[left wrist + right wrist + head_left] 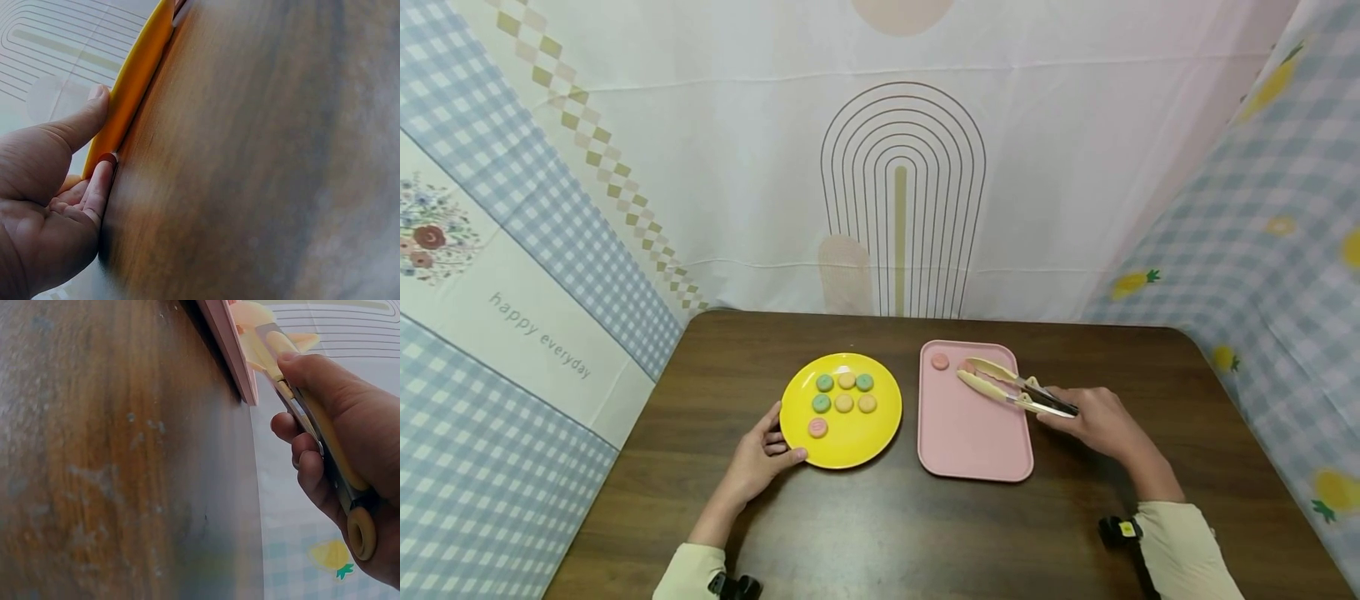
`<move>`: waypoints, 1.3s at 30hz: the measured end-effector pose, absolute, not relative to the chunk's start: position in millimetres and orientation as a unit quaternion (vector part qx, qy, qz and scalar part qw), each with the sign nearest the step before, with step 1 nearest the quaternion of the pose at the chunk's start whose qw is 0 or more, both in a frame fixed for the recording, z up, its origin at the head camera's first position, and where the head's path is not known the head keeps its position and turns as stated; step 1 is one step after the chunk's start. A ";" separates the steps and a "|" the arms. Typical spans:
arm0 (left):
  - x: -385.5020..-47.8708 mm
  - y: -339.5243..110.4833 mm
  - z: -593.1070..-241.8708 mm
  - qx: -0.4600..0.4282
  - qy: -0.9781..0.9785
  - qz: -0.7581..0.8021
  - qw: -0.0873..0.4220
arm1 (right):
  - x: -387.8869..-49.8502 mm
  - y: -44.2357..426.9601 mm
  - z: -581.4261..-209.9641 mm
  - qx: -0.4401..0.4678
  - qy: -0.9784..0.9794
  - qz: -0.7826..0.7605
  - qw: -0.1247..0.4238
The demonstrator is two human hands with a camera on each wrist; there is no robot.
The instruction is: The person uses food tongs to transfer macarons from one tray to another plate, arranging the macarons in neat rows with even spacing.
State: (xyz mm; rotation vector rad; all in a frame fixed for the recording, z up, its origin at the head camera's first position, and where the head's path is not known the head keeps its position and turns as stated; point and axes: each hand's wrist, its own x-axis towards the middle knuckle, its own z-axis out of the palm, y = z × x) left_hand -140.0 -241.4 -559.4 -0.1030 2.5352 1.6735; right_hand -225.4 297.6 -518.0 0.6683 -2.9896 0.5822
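Observation:
My left hand [756, 460] holds the rim of a yellow plate [872, 437], thumb at the upper edge and fingers at the underside, as the left wrist view shows. Green, pale yellow and pink round biscuit-like pieces lie on the plate, among them a pink piece [817, 427] near the left rim. In my right hand [1097, 423] is a pair of tongs [322, 425] with cream tips and handle. The tips are spread over a pink tray [973, 442], around or beside a pink piece [966, 366]; contact cannot be told. Another pink piece [940, 361] lies in the tray's far left corner.
Plate and tray stand side by side on a brown wooden table [865, 533], a narrow strip of wood between them. A patterned cloth [737, 167] hangs behind the table, and checked cloth [1247, 250] hangs along its right side.

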 end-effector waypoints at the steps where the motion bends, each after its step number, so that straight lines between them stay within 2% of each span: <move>1: -140.0 -241.2 -559.3 -0.034 0.832 0.551 0.051 | -225.4 297.6 -517.9 0.214 -0.959 0.186 0.010; 13: -139.2 -241.7 -558.0 -0.034 0.833 0.549 0.049 | -221.8 296.0 -510.1 0.205 -0.961 0.185 0.009; 26: -139.6 -241.9 -557.6 -0.036 0.840 0.539 0.049 | -213.3 282.3 -493.0 0.245 -0.949 0.190 0.059; 39: -138.6 -239.9 -555.8 -0.026 0.835 0.548 0.038 | -209.7 247.5 -480.2 0.308 -0.924 0.204 0.103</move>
